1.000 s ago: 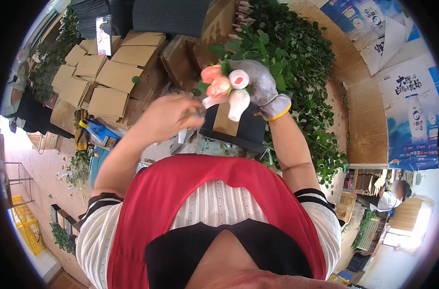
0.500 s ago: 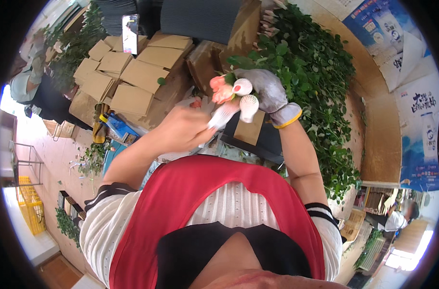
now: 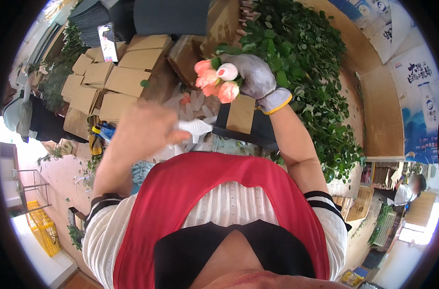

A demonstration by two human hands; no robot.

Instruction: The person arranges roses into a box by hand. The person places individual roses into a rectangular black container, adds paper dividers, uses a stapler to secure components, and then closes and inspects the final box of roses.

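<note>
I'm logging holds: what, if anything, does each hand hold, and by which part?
Right hand: peach roses, apparently by the stems behind the blooms. Left hand: blurred beside a white mesh sleeve; hold unclear.

Head cam: left unit of a side-by-side fisheye pair, worn on the person's head. Looks steeply down, upright, unmirrored. Red apron (image 3: 144,221) very close, lower middle; left hand (image 3: 144,125) and gloved right hand (image 3: 253,77) mid-range above it. Room bends around the rim, farther off; corners black.
</note>
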